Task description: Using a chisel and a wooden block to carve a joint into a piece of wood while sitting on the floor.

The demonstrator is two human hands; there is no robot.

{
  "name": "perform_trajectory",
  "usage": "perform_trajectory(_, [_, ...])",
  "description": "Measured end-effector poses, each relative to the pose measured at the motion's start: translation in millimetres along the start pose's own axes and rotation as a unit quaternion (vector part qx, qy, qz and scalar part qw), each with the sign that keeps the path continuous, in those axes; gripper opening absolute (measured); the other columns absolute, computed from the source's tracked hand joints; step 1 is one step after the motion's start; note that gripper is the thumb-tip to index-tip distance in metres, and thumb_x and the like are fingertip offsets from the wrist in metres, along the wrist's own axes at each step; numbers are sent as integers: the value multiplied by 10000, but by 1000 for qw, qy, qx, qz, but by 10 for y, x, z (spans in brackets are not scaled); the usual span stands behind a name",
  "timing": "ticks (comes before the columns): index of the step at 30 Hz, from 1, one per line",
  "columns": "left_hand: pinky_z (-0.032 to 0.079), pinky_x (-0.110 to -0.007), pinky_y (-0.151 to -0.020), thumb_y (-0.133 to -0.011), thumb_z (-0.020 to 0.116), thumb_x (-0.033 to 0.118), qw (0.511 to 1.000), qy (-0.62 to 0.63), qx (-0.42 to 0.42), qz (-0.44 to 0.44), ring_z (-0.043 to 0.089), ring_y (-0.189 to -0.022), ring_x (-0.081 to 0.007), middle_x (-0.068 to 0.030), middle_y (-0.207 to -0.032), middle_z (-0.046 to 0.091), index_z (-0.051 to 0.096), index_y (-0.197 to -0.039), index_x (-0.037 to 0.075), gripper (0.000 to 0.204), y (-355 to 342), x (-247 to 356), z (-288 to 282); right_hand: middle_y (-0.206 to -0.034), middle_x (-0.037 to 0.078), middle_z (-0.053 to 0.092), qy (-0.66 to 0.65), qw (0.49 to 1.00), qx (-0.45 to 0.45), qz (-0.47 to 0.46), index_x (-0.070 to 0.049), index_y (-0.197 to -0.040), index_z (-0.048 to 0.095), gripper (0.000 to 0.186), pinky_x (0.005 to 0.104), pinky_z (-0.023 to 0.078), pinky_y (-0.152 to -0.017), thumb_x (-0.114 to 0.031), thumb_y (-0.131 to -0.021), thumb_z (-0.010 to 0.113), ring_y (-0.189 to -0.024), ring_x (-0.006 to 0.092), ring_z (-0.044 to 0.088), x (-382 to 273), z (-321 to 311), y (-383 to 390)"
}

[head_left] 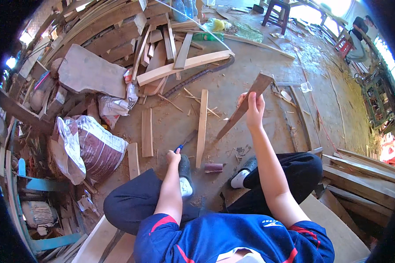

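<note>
My right hand [254,110] is closed around a dark brown strip of wood [261,83], which is held up at a slant above the floor. Its thicker end points up and right, its narrower end down and left. Low by my left shoe, my left hand [173,157] grips a blue-handled tool [179,148] with a flat dark blade; I cannot make out its exact kind. Between the hands a pale wooden strip [202,127] lies on the floor. Close to my feet is a small reddish-brown curled piece [213,168].
Shorter wood strips [147,132] lie to the left, beside a filled sack [96,147]. A curved beam [184,68] and stacked offcuts stand farther back. Boards [360,179] are piled at my right. A stool [276,15] is far off, and a person [360,37] sits at far right.
</note>
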State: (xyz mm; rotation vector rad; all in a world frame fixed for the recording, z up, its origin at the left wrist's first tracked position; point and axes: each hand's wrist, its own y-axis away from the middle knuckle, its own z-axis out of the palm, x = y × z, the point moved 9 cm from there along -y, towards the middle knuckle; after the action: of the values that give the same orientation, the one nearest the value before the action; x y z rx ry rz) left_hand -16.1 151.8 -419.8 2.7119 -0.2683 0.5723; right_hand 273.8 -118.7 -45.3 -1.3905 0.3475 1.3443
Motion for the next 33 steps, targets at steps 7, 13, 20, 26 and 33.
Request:
perform_trajectory(7, [419,-363,-478,-770,707,443,892,284,293,192,544,-501,-237,-48,-562,556,577,-802,-5,467,255,1049,-1347,-750,26,583,-3,999,43,2,-53,-899,513,212,238,401,-638,-250,-967,475,-682,84,512,-67,-74,134])
perform_trajectory(13, [415,-293,-559,-897,590,325,718,524,273,367,519,-632,-138,-55,-769,563,518,-889,48,286,834,2221,-2652,-822,32,627,42,999,16,20,-11,-925,568,208,224,432,-688,-209,-951,510,-737,65,539,-165,-41,70])
perform_trajectory(20, [274,-224,-381,-877,391,636,491,776,-124,377,330,-401,-88,6,-559,384,441,-862,146,492,1656,3121,-3068,-797,51,647,100,991,-67,56,-5,-983,603,218,249,470,-598,-204,-895,599,-669,83,555,-142,203,93])
perform_trajectory(26, [310,-241,-373,-918,380,563,573,741,65,344,360,-408,-106,-24,-548,383,417,-861,110,458,1843,3207,-2908,-691,118,611,220,972,-87,6,-1,-937,616,205,273,447,-542,-182,-845,647,-567,131,539,-488,468,111])
perform_trajectory(33, [383,-249,-521,-958,473,297,533,798,99,264,438,-615,-113,-26,-697,436,373,-958,127,197,1812,3132,-2669,-698,127,613,231,968,-101,12,2,-905,613,193,289,450,-546,-179,-845,640,-567,184,573,-507,431,71])
